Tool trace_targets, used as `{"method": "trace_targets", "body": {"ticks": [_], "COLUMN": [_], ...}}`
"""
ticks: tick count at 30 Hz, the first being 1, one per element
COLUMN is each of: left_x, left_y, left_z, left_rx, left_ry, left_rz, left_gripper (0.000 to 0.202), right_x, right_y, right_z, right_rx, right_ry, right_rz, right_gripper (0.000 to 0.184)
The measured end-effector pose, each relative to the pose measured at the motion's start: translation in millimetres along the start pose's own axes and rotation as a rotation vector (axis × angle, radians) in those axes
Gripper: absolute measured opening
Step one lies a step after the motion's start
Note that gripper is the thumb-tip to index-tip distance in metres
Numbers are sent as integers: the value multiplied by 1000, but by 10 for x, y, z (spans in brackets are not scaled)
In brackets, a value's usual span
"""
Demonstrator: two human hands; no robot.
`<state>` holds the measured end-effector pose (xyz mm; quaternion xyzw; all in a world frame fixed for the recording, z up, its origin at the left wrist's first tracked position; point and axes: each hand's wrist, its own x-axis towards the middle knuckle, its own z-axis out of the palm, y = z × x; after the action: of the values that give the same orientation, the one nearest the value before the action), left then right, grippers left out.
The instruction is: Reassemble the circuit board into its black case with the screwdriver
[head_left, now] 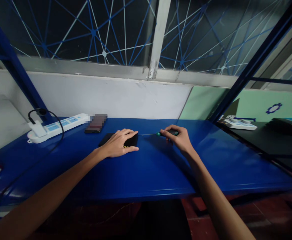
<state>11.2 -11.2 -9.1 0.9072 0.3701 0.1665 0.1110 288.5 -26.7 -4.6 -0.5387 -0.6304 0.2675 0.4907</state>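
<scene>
My left hand (118,143) lies over a flat black rectangular object (106,138) on the blue table, pressing on its top with the fingers stretched out and the thumb apart. A bit of yellow marking shows between thumb and fingers; the rest of the object's face is hidden. In my right hand (177,135) is a screwdriver (158,134) with a green and dark handle, the fingers closed around it. Its thin shaft points left, level with the table, and the tip is at or close to the black object's right edge; contact cannot be made out.
A white power strip (68,123) with a plugged-in charger and a black cable (61,128) lies at the left. Beside it is a phone (96,124). The blue table (146,176) meets a wall under windows. Blue metal posts (232,95) rise at both sides.
</scene>
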Motion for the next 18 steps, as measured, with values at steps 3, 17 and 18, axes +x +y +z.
{"method": "trace_targets", "body": {"ticks": [3, 17, 18], "left_x": [3, 3, 3], "left_y": [5, -86, -99], "left_z": [-1, 84, 94], "left_rx": [4, 114, 129], "left_ry": [0, 14, 9], "left_rz": [1, 42, 47], "left_gripper": [70, 73, 74], "right_x": [-8, 14, 13], "right_y": [-31, 61, 66], "right_z": [-8, 4, -2], "right_rx": [2, -91, -66], "right_ry": [-22, -101, -141], "right_rz": [2, 11, 35], "right_gripper": [31, 42, 39]}}
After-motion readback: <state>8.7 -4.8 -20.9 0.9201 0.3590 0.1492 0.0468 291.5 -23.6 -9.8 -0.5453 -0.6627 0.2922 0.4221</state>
